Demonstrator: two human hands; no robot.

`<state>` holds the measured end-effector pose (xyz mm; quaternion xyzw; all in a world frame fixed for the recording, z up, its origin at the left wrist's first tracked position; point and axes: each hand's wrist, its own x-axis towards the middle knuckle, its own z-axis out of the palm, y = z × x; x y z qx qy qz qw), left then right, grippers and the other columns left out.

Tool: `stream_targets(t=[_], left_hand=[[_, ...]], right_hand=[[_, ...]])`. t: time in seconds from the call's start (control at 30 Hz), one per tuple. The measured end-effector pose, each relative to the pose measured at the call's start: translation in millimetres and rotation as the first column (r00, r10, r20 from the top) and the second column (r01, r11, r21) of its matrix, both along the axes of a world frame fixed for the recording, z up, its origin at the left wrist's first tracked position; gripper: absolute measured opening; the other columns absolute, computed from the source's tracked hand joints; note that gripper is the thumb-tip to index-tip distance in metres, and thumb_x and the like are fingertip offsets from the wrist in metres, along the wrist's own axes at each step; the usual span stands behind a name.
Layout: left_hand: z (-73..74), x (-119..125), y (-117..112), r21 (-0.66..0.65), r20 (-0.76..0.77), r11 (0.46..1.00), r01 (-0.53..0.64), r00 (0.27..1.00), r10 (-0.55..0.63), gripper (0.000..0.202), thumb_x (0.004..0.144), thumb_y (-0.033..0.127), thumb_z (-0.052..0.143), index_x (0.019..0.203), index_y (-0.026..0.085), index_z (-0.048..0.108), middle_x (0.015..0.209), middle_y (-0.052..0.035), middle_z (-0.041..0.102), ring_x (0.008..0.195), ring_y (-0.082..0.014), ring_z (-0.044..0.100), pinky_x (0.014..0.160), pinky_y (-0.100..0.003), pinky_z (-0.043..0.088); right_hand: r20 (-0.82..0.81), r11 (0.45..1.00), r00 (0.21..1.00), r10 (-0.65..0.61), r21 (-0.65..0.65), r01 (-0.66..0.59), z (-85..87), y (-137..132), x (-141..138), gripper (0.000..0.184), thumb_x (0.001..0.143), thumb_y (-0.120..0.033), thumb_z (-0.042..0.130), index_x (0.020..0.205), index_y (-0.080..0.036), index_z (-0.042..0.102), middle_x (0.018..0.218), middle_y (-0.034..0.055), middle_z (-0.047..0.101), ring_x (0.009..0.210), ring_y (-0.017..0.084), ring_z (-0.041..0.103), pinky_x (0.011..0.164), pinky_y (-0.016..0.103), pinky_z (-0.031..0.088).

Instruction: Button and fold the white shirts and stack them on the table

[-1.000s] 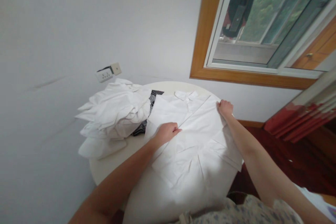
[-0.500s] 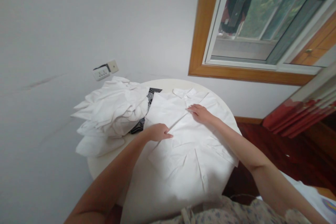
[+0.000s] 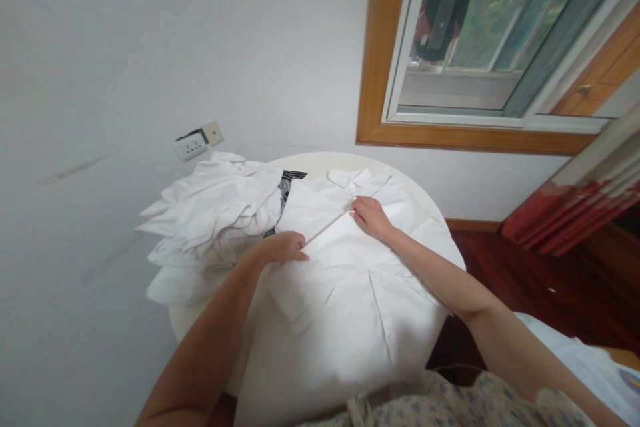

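Two bare hands work at a white garment, spread on a round white table (image 3: 320,161) at centre to lower centre of the frame. Collar of the white garment (image 3: 345,320) lies at its far end, near the table's back rim; a straight edge in the cloth runs diagonally between the hands; creases fan out below it. At bottom centre, the boundary of cloth and table is hard to make out.

Left hand (image 3: 286,247): at the lower end of that edge, fingers curled, thumb extended and slightly apart; touching cloth, but cannot tell whether it is pinched. Right hand (image 3: 370,215): at the upper end, below the collar, fingers bent and nearly closed against the thumb, gripping the edge.

Left of centre: heap of white cloth (image 3: 215,200), loosely piled, overhanging the table rim. Between heap and garment: black-and-white patterned cloth (image 3: 295,175), partly covered.

Surroundings: wall socket (image 3: 191,145) above the heap; wood-framed window (image 3: 373,80), upper right; red-and-pale curtain (image 3: 565,213), right edge; dark red floor (image 3: 515,273) below it; white fabric (image 3: 565,347), lower right.
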<state>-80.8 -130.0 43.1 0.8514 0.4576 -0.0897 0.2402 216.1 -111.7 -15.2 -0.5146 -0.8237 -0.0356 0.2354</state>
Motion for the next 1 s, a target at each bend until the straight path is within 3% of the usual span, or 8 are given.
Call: stream_targets(t=[0.1, 0.17, 0.27, 0.43, 0.53, 0.63, 0.77, 1.0], left_hand=[[2.8, -5, -1, 0.027, -0.055, 0.996, -0.080, 0.995, 0.082, 0.029, 0.070, 0.036, 0.068, 0.092, 0.019, 0.059, 0.081, -0.0008, 0.066, 0.072, -0.0164, 0.060, 0.064, -0.024, 0.041], [3.9, 1, -5, 0.203, 0.002, 0.972, -0.114, 0.993, 0.116, 0.030, 0.073, 0.034, 0.068, 0.096, 0.019, 0.058, 0.086, -0.0032, 0.065, 0.079, -0.0186, 0.060, 0.072, -0.028, 0.044], [-1.4, 27, -15, 0.502, 0.230, 0.847, -0.176, 0.971, 0.065, 0.016, 0.085, 0.030, 0.055, 0.095, 0.018, 0.058, 0.097, -0.0090, 0.063, 0.096, -0.0223, 0.057, 0.090, -0.036, 0.042], [-42.7, 75, -48, 0.592, 0.366, 0.802, -0.081, 0.913, -0.178, 0.034, 0.090, 0.017, 0.036, 0.120, 0.017, 0.053, 0.119, -0.0118, 0.058, 0.116, -0.0229, 0.050, 0.102, -0.041, 0.039], [-70.0, 83, -65, 0.652, 0.303, 0.758, -0.021, 0.924, -0.235, 0.052, 0.092, 0.026, 0.041, 0.142, 0.013, 0.037, 0.145, -0.0161, 0.042, 0.136, -0.0272, 0.035, 0.111, -0.045, 0.030], [-81.3, 80, -69, 0.681, 0.229, 0.732, 0.011, 0.947, -0.227, 0.056, 0.093, 0.037, 0.042, 0.145, 0.016, 0.036, 0.150, -0.0152, 0.038, 0.140, -0.0281, 0.030, 0.114, -0.046, 0.026], [-79.5, 76, -68, 0.690, 0.203, 0.723, 0.024, 0.953, -0.226, 0.050, 0.094, 0.044, 0.041, 0.141, 0.027, 0.044, 0.152, -0.0102, 0.036, 0.141, -0.0270, 0.031, 0.115, -0.047, 0.023], [-77.5, 77, -69, 0.682, 0.200, 0.731, 0.020, 0.957, -0.212, 0.050, 0.094, 0.045, 0.041, 0.141, 0.029, 0.045, 0.151, -0.0100, 0.038, 0.140, -0.0265, 0.032, 0.115, -0.048, 0.025]], right_hand=[[0.011, 0.998, 0.999, -0.052, -0.020, 0.052, -4.5, 0, -1, 0.034, 0.095, -0.033, 0.045, 0.127, -0.023, 0.053, 0.132, 0.0119, 0.055, 0.133, 0.026, 0.038, 0.108, 0.049, 0.028], [0.031, 0.995, 0.995, -0.095, -0.031, 0.096, -3.9, -2, -4, 0.038, 0.094, -0.037, 0.047, 0.130, -0.024, 0.052, 0.139, 0.0119, 0.051, 0.136, 0.028, 0.035, 0.109, 0.053, 0.026], [0.045, 0.997, 0.997, -0.067, -0.022, 0.068, -1.4, -13, -15, 0.038, 0.094, -0.043, 0.048, 0.123, -0.022, 0.060, 0.142, 0.0127, 0.048, 0.138, 0.030, 0.033, 0.110, 0.054, 0.026], [0.066, 0.967, 0.972, 0.225, -0.138, -0.215, -11.9, -44, -35, 0.044, 0.096, -0.032, 0.039, 0.136, -0.018, 0.051, 0.145, 0.0126, 0.047, 0.137, 0.023, 0.037, 0.112, 0.044, 0.030], [0.082, 0.952, 0.962, 0.259, -0.190, -0.240, -20.1, -46, -25, 0.050, 0.097, -0.036, 0.038, 0.144, -0.021, 0.041, 0.152, 0.0086, 0.037, 0.141, 0.022, 0.029, 0.115, 0.046, 0.024], [0.106, 0.964, 0.976, 0.189, -0.207, -0.165, -21.9, -31, 3, 0.054, 0.098, -0.047, 0.036, 0.146, -0.025, 0.038, 0.154, 0.0067, 0.032, 0.143, 0.022, 0.026, 0.116, 0.049, 0.019], [0.161, 0.975, 0.987, -0.004, -0.220, 0.040, -22.5, 7, 52, 0.054, 0.097, -0.053, 0.033, 0.146, -0.030, 0.038, 0.155, 0.0056, 0.030, 0.143, 0.022, 0.025, 0.116, 0.051, 0.017], [0.242, 0.900, 0.926, -0.288, -0.261, 0.348, -24.7, 60, 124, 0.057, 0.097, -0.056, 0.027, 0.147, -0.029, 0.036, 0.156, 0.0044, 0.026, 0.144, 0.024, 0.021, 0.115, 0.051, 0.017]])
